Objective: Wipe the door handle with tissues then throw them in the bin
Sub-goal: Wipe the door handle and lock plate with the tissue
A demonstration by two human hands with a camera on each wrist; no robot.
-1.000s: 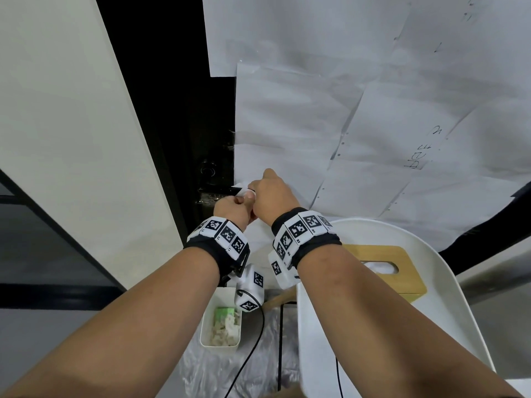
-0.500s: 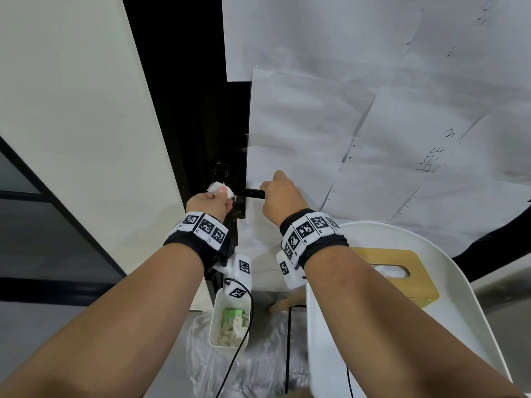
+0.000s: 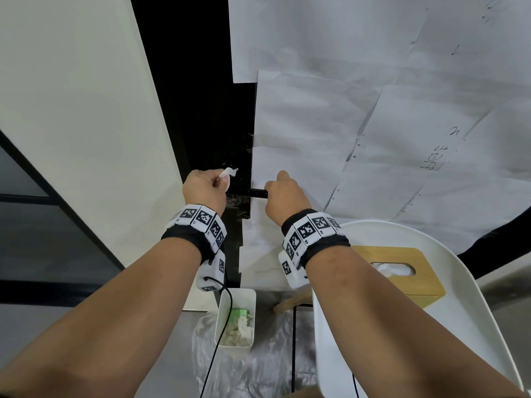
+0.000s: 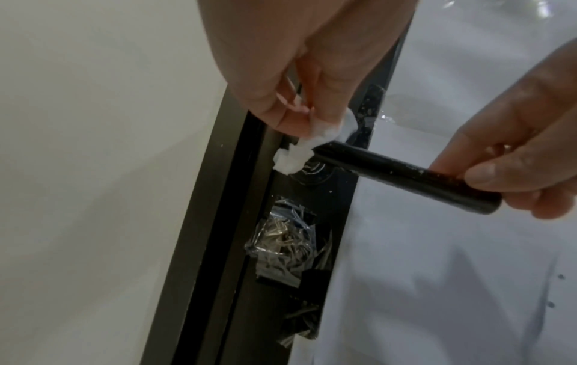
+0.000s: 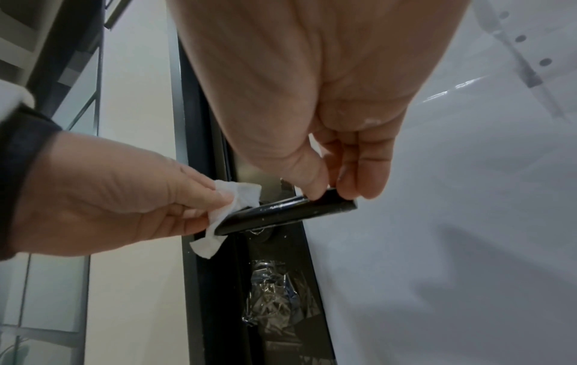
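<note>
A black bar door handle (image 3: 256, 193) (image 4: 402, 172) (image 5: 281, 213) sticks out from the dark door frame. My right hand (image 3: 283, 193) (image 5: 331, 190) pinches its free end between thumb and fingers. My left hand (image 3: 205, 188) (image 4: 299, 118) (image 5: 193, 205) holds a small crumpled white tissue (image 3: 229, 174) (image 4: 299, 153) (image 5: 231, 207) against the handle's inner end by the frame. The small white bin (image 3: 236, 350) with scraps of tissue stands on the floor below, under my left wrist.
The door to the right is covered with white paper sheets (image 3: 373, 139). A white chair (image 3: 333, 354) at lower right carries a wooden tissue box (image 3: 413, 271). Clear plastic sheeting (image 3: 267, 369) lies on the floor around the bin. A pale wall (image 3: 71, 110) is on the left.
My left hand has drawn the tissue leftward along the handle, away from the right hand, to the frame end. The right hand keeps hold of the handle's tip.
</note>
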